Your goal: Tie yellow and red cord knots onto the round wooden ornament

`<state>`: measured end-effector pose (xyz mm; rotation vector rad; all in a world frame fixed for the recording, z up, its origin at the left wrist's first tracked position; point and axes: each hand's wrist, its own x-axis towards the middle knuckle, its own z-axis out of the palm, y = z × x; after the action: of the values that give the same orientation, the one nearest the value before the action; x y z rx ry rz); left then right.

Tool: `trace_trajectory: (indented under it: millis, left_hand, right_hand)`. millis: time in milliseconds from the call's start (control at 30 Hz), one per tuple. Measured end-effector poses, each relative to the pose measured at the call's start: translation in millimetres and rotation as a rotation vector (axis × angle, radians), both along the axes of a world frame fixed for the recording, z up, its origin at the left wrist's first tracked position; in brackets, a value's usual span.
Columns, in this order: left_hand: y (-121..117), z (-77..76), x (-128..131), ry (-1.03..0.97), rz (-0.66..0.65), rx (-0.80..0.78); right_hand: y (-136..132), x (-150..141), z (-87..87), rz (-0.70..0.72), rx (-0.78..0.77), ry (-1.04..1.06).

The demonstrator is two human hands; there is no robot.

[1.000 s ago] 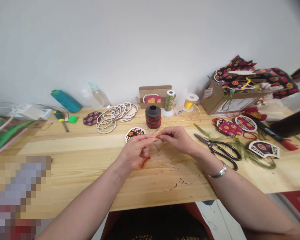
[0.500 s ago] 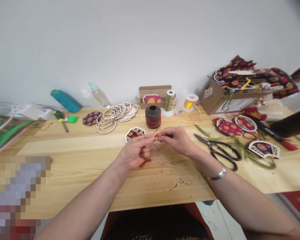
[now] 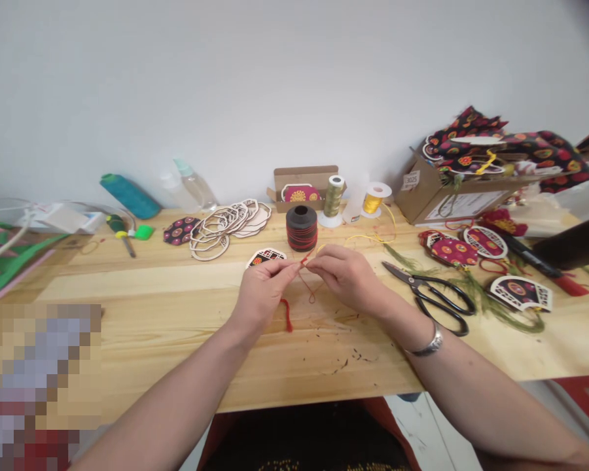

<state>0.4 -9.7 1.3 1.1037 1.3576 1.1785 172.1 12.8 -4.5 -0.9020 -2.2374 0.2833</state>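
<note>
My left hand (image 3: 265, 288) pinches a red cord (image 3: 287, 315), whose end dangles below the fingers over the table. Fingertip to fingertip with it, my right hand (image 3: 346, 276) is closed on a short red stretch of the same cord. A thin red thread loop (image 3: 311, 294) hangs between the two hands. Right behind them stands a black spool of dark red thread (image 3: 302, 230). An ornament with a white fretwork frame and patterned cloth (image 3: 264, 258) lies behind my left hand, partly hidden by it.
Black-handled scissors (image 3: 434, 294) lie right of my right hand. Finished ornaments (image 3: 517, 292) with green tassels lie beyond. A cardboard box (image 3: 451, 199) overflows with cloth. Wooden frames (image 3: 226, 226), a green spool (image 3: 332, 198), a yellow spool (image 3: 374, 197) and a screwdriver (image 3: 120, 234) line the back.
My left hand has turned and its fingers have straightened a little, and the red cord end now hangs down longer. My right hand stays pinched close by.
</note>
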Motion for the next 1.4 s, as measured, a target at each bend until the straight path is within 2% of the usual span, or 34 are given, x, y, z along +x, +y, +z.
trace_trajectory:
  millis: [233, 433, 667, 800, 933, 1033, 1233, 1300, 1400]
  left_hand:
    - [-4, 7.3, 2, 0.177, 0.004, 0.103]
    - [-4, 4.6, 3, 0.259, 0.014, 0.163]
    - [-6, -2.8, 2, 0.319, -0.113, 0.284]
    - [-5, -2.9, 2, 0.328, -0.167, 0.292]
    - [-5, 0.7, 2, 0.282, -0.218, 0.257]
    - [-5, 3.3, 1, 0.2, -0.228, 0.17]
    - [-2, -1.0, -2, -0.108, -0.197, -0.061]
    - [0, -2.6, -2, -0.215, -0.18, -0.103]
    - [2, -2.2, -1, -0.295, -0.156, -0.153]
  right_hand:
    - [-2, 0, 1.1, 0.001, 0.182, -0.136]
    - [-2, 3, 3.1, 0.02, 0.322, -0.248]
    - [-1, 7, 7.2, 0.045, 0.271, -0.304]
    - [1, 6, 5.2, 0.052, 0.147, -0.225]
    - [6, 5, 2.9, 0.104, -0.072, 0.03]
    - [10, 4, 1.2, 0.113, -0.243, 0.195]
    - [11, 0, -3.2, 0.102, -0.597, 0.48]
    - [10, -2, -3.5, 0.104, -0.66, 0.554]
    - [7, -4, -2.1, 0.094, -0.668, 0.567]
